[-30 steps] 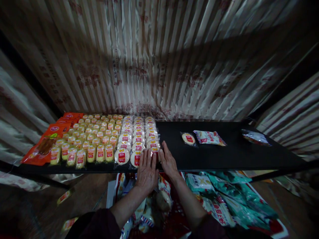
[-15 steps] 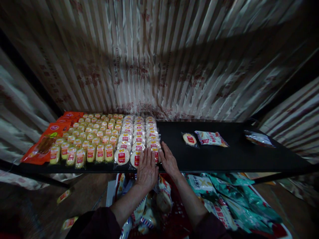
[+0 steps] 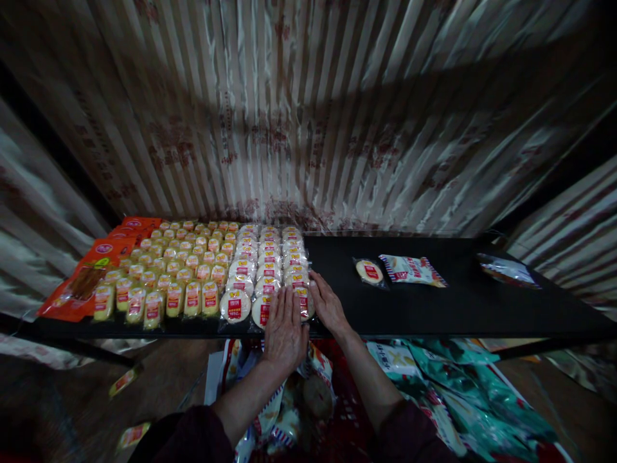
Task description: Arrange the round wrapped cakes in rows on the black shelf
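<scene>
Three rows of round, clear-wrapped crackers [image 3: 235, 307] with red labels run from the front edge of the black shelf [image 3: 463, 308] to its back. My left hand [image 3: 283, 331] lies flat, fingers stretched forward, over the front crackers of the middle and right rows. Beside the right row, my right hand [image 3: 330, 305] rests with its fingers extended along the side of the front wrapped cracker [image 3: 304, 303]. The fingers of both hands show, and neither is wrapped around a packet. Part of the front crackers is hidden under my left hand.
Small yellow wrapped cakes [image 3: 174, 299] and orange packets [image 3: 91, 276] fill the shelf's left side. To the right lie a single cracker [image 3: 370, 272], a striped packet [image 3: 413, 270] and a shiny packet [image 3: 508, 270]. Below stand a red basket [image 3: 344, 405] and green bags [image 3: 486, 392].
The right hand has shifted very slightly along the right row, and more of its front cracker shows. The left hand stays nearly in place. The view has moved a little.
</scene>
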A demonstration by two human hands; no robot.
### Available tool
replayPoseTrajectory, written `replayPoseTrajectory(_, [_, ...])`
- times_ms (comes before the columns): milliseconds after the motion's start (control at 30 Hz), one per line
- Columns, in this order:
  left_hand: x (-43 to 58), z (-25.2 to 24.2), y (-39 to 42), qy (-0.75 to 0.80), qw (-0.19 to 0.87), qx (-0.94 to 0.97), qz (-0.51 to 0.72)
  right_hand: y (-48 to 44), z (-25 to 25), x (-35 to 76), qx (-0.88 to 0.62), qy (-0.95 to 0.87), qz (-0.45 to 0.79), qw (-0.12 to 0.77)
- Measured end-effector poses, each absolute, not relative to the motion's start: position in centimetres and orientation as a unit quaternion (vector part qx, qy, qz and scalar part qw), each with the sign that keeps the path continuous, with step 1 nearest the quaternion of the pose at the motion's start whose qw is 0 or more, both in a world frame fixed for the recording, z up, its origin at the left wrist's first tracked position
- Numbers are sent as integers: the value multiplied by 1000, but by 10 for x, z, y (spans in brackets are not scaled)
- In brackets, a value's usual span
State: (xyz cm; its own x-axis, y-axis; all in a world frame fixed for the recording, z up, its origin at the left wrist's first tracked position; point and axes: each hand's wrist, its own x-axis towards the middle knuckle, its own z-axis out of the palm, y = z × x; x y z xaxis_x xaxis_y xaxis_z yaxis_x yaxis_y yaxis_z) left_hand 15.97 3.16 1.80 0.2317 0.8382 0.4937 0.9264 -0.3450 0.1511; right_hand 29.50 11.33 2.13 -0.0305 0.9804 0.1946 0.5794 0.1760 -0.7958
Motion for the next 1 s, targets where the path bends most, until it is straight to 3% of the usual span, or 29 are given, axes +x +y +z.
replayPoseTrajectory(600, [159, 19, 32, -556, 71, -784, -267, 135, 31, 288, -578, -667, 285, 373])
replayPoseTrajectory(1000, [160, 24, 19, -521, 55, -809, -269, 86, 32, 290, -572, -680, 192, 417])
